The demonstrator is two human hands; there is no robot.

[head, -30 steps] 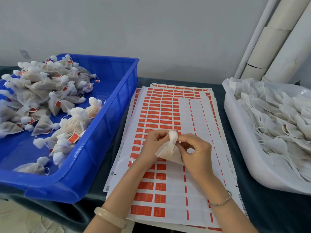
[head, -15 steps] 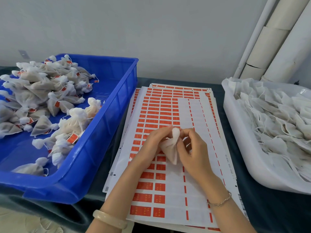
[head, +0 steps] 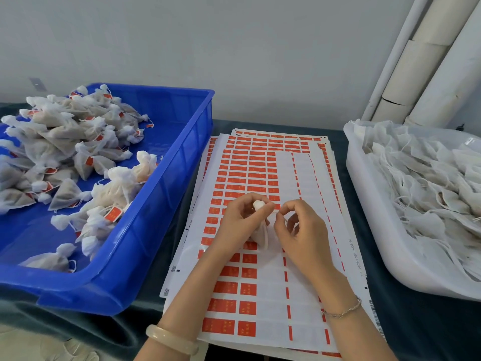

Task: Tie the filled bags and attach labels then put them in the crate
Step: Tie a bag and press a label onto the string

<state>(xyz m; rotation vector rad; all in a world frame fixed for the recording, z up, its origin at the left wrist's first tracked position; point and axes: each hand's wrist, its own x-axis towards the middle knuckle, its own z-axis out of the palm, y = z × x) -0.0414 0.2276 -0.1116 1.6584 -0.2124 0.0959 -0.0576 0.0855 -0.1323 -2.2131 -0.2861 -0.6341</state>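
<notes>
My left hand [head: 240, 221] grips the gathered neck of a small white filled bag [head: 261, 237] above the stack of red label sheets [head: 250, 168]. The bag's tuft sticks up past my fingers. My right hand [head: 299, 230] is just to the right of the bag, thumb and forefinger pinched on the bag's thin drawstring. The blue crate [head: 166, 194] on the left holds several tied bags with red labels [head: 78, 157].
A white tray [head: 374, 217] of several untied bags [head: 426, 183] stands on the right. Cardboard tubes [head: 426, 63] lean on the wall behind it. The dark table edge runs along the front.
The bag has turned more upright in my left hand. My right hand has let go of the bag's body and moved right, pulling the string away from the neck.
</notes>
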